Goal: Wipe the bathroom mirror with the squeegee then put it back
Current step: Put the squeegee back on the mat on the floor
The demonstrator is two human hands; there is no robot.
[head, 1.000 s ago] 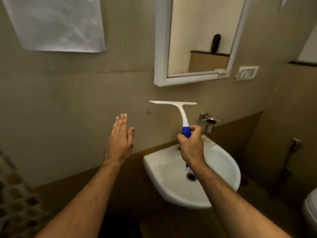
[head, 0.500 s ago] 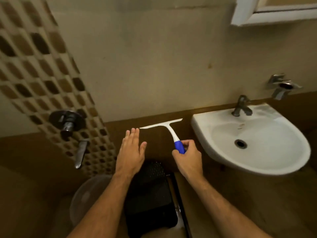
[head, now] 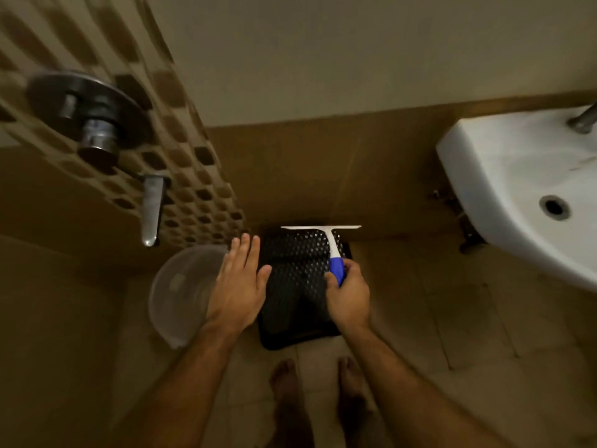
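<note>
The squeegee (head: 329,240) has a white blade and neck and a blue handle. My right hand (head: 349,294) grips the blue handle, with the blade level and pointing toward the wall. It hangs over a black perforated stool (head: 290,286) on the floor. My left hand (head: 240,281) hovers flat beside it with fingers together, holding nothing, over the stool's left edge. The mirror is out of view.
A white sink (head: 504,189) juts out at the right. A clear plastic bucket (head: 181,292) stands left of the stool, below a wall spout (head: 151,210) and a round shower valve (head: 93,124). My bare feet (head: 319,399) stand on the tiled floor.
The view has swung down from the mirror to the floor. My right hand has carried the squeegee down and left, from in front of the sink to above the black stool; my left hand followed.
</note>
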